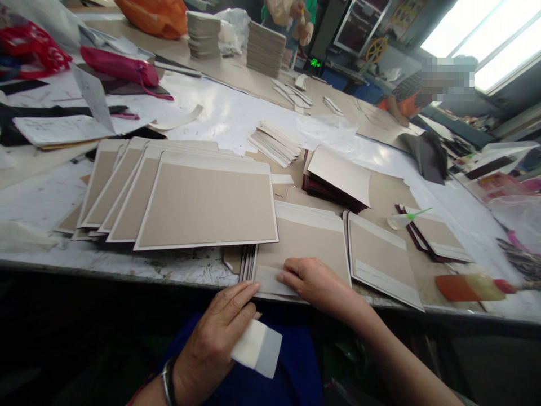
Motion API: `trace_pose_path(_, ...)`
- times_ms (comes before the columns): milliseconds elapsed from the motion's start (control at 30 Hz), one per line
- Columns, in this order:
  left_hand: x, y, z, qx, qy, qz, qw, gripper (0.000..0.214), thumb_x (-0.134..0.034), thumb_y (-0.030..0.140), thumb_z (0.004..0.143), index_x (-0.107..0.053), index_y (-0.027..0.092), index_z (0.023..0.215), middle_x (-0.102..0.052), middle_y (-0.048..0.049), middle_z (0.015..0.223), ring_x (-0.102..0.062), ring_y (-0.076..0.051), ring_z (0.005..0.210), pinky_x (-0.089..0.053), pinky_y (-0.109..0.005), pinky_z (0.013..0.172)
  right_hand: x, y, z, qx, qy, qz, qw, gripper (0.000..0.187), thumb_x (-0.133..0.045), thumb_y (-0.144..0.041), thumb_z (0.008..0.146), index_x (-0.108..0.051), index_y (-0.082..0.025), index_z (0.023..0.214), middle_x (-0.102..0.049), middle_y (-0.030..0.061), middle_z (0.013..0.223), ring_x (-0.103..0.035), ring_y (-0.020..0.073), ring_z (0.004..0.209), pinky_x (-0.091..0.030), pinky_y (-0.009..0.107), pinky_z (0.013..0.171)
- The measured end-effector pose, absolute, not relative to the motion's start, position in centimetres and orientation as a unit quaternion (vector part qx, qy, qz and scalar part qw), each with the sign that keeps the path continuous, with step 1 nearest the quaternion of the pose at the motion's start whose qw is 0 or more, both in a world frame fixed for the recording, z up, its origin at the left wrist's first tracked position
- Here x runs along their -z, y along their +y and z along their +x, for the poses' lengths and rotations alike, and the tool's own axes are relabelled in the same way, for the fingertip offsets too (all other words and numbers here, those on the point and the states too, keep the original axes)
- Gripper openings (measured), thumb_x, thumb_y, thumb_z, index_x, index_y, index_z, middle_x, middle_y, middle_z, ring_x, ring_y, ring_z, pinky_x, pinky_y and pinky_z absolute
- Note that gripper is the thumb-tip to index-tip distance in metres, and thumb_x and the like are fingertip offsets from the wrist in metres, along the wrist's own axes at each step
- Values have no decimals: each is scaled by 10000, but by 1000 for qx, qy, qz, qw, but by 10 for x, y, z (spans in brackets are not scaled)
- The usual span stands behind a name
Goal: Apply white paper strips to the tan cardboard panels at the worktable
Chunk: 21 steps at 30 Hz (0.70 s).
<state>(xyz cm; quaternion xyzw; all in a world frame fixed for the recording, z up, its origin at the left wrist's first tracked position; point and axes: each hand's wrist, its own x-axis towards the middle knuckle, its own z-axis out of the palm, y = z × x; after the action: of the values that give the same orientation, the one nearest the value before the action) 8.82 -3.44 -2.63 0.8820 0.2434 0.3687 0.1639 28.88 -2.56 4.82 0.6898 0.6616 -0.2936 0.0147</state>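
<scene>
My left hand, at the table's front edge, holds a small bundle of white and grey strips under its fingers. Its fingertips touch the left end of a pale strip lying along the near edge of a beige board panel. With curled fingers, my right hand presses on that strip, thumb and forefinger against it. More panels lie beneath this one. On the left, overlapping large beige panels with white borders partly cover it. Another panel with pale strips lies just right of it.
Loose white strips and dark-red-edged covers lie behind the panels. An orange-red bottle and a green-tipped nozzle are at right. Board stacks and a pink pouch stand farther back. Two other people are across the table.
</scene>
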Motion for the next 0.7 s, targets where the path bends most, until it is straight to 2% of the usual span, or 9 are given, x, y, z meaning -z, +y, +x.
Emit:
trace_pose_path(333, 19, -31, 91, -339, 231, 902, 135, 177, -447, 90, 845, -611, 80, 910, -620, -146, 1097, -510, -235, 1091, -484, -364, 885, -51, -22, 286, 263, 679, 681, 80, 241, -465, -311, 851, -613, -165, 728, -619, 44, 674, -522, 142, 601, -279, 236, 528)
trace_pose_path(467, 21, -32, 91, -336, 232, 906, 113, 172, -456, 68, 836, -606, 68, 919, -620, -146, 1087, -516, -237, 1071, -490, -373, 877, -55, -23, 287, 247, 670, 693, 99, 258, -509, -390, 819, -609, -170, 728, -619, 50, 685, -528, 154, 614, -260, 246, 513)
trace_pose_path(600, 21, -33, 91, -332, 220, 911, 102, 195, -413, 59, 854, -602, 77, 902, -616, -141, 1083, -518, -229, 1062, -478, -375, 883, -67, -33, 305, 271, 635, 721, 70, 245, -585, -414, 759, -574, -180, 691, -562, 5, 623, -461, 123, 559, -242, 232, 495)
trace_pose_path(700, 24, -32, 89, -328, 208, 916, 100, 194, -409, 55, 854, -595, 68, 906, -591, -153, 1104, -498, -237, 1081, -445, -378, 906, -72, -53, 333, 299, 602, 739, 32, 243, -560, -370, 775, -523, -181, 628, -491, -30, 568, -423, 103, 533, -235, 222, 492)
